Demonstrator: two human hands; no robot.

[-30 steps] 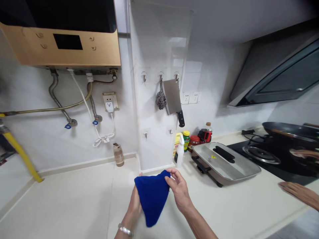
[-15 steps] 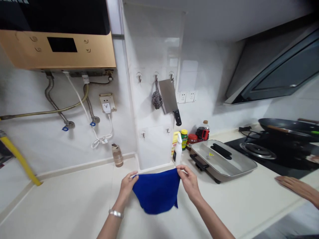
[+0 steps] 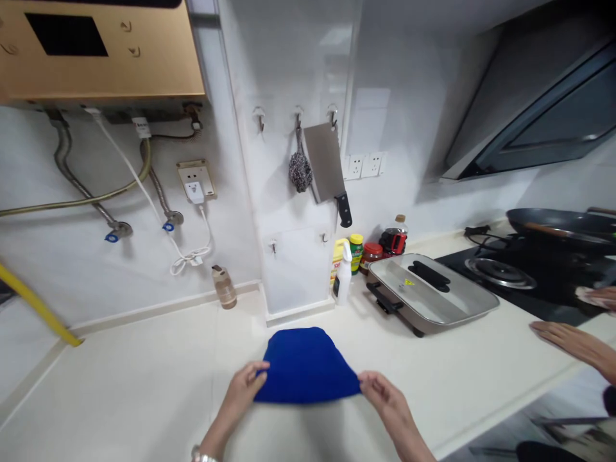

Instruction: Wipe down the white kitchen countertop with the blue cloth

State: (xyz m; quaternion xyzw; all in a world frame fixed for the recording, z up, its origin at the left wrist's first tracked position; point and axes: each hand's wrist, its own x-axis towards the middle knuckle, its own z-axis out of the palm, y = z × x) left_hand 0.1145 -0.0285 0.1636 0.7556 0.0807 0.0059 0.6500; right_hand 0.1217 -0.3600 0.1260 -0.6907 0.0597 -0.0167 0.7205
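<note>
A blue cloth (image 3: 305, 367) is spread out over the white countertop (image 3: 144, 366), its far edge towards the wall pillar. My left hand (image 3: 245, 388) pinches its left side between thumb and fingers. At the right corner, my right hand (image 3: 385, 394) is closed on the cloth in the same way. The near edge runs nearly straight between both hands. Whether the middle of the cloth lies fully flat on the counter, I cannot tell.
A lidded electric pan (image 3: 433, 295), a white spray bottle (image 3: 342, 279) and jars stand to the right. A brown bottle (image 3: 224, 287) is at the wall. A cleaver (image 3: 325, 163) hangs above. Another person's hand (image 3: 570, 343) rests near the black stove (image 3: 500, 273).
Both my hands have come down and nearer with the cloth. It hung from its upper corners before; now it extends away from my hands towards the pillar. The other person's second hand has appeared.
</note>
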